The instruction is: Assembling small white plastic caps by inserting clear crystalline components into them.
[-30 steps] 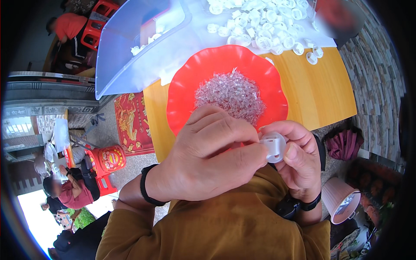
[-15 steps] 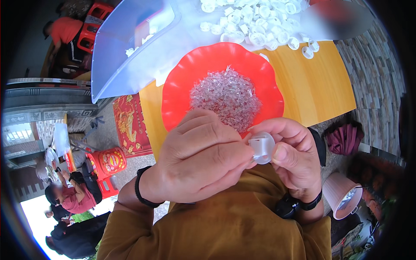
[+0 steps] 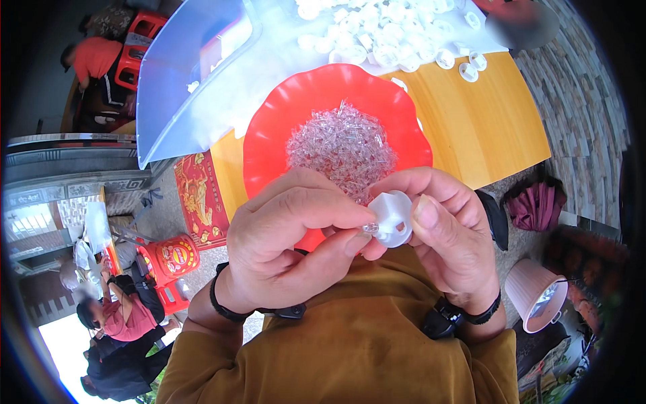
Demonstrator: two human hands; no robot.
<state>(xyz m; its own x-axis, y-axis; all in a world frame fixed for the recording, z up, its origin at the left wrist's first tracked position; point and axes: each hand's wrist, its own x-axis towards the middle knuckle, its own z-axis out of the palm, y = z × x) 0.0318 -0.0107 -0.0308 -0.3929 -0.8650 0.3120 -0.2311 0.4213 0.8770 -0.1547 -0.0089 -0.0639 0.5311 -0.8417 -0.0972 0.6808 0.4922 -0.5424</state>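
Note:
My right hand (image 3: 451,232) grips a small white round plastic part (image 3: 392,219) between thumb and fingers, just over the near edge of the bowl. From the other side my left hand (image 3: 296,236) pinches a small clear plastic piece (image 3: 370,229) between thumb and forefinger. That piece is right against the white part's side; whether it sits inside cannot be made out. Beyond my hands lies a red wavy-rimmed bowl (image 3: 266,131), holding a heap of thin clear plastic pieces (image 3: 343,148). My hands cover the bowl's near edge.
Many more white plastic parts (image 3: 387,34) lie on a pale sheet at the table's far side. A translucent blue bin (image 3: 182,87) stands far left on the wooden table (image 3: 478,128). Red stools (image 3: 171,259) and people are at left; a pink basket (image 3: 531,296) stands at right.
The white part has been turned in my fingers, showing another side. My left hand has rolled open somewhat, revealing the clear piece between thumb and forefinger. The view has shifted slightly.

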